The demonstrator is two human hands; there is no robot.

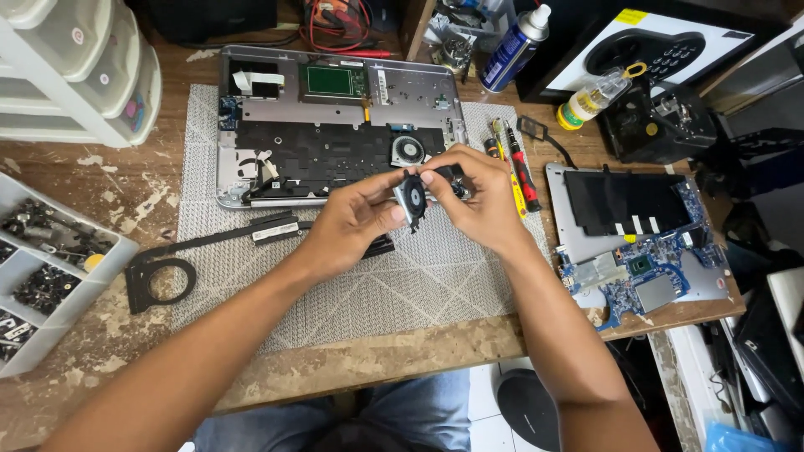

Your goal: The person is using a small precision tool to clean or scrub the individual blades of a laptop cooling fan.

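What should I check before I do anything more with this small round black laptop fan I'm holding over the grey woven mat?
1. Grip on the small round black laptop fan: the left hand and the right hand both pinch it. Ok.
2. Fan held clear of the grey woven mat: ok.
3. Fan blades clean and undamaged: cannot tell, too small.
4. Opened silver laptop base lies flat on the mat behind the hands: ok.
5. Red-handled screwdriver lies beside the right hand: ok.
6. Blue circuit board sits near the wooden bench edge, partly overhanging: not ok.
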